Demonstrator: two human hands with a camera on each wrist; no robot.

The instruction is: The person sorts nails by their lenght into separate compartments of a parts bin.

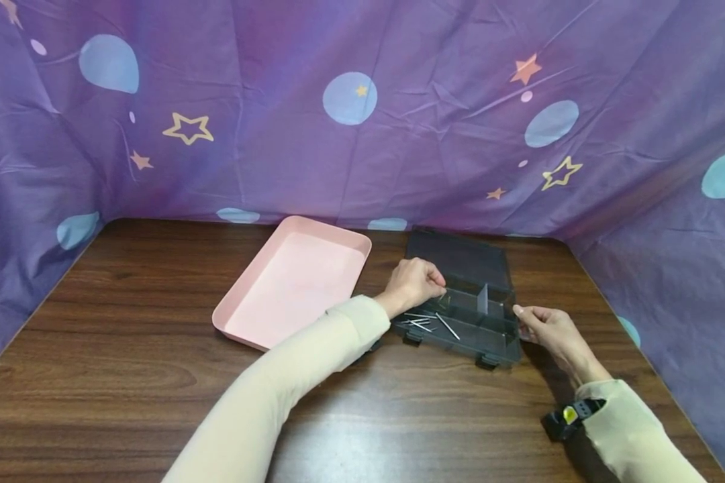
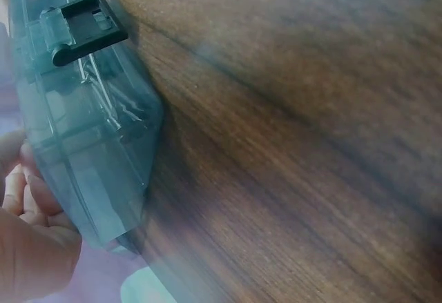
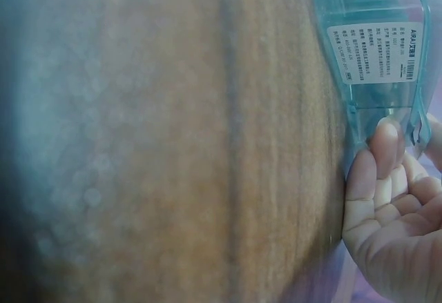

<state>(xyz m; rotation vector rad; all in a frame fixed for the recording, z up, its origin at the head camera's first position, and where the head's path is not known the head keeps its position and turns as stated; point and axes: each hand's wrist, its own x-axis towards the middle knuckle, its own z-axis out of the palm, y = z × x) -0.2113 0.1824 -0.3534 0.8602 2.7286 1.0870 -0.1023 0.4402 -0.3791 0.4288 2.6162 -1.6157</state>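
A dark see-through plastic organizer box (image 1: 483,339) stands on the table with its lid (image 1: 459,258) folded back. Several thin silver rods (image 1: 448,327), perhaps nails, lie in its front compartment; they show through the wall in the left wrist view. My left hand (image 1: 413,280) is over the box's left part, thumb and fingertips drawn together above a rear compartment. A few tiny thin pieces (image 1: 444,302) show just under those fingertips; whether they are pinched is unclear. My right hand (image 1: 552,332) grips the box's right end, thumb at the rim, fingers (image 3: 362,175) against the end wall.
A shallow pink tray (image 1: 353,290) rests left of the box, partly behind my left forearm. A clear divider (image 1: 483,300) stands inside the box, and latches (image 1: 487,362) stick out in front. Purple patterned cloth (image 1: 278,134) hangs close behind the wooden table (image 1: 127,335).
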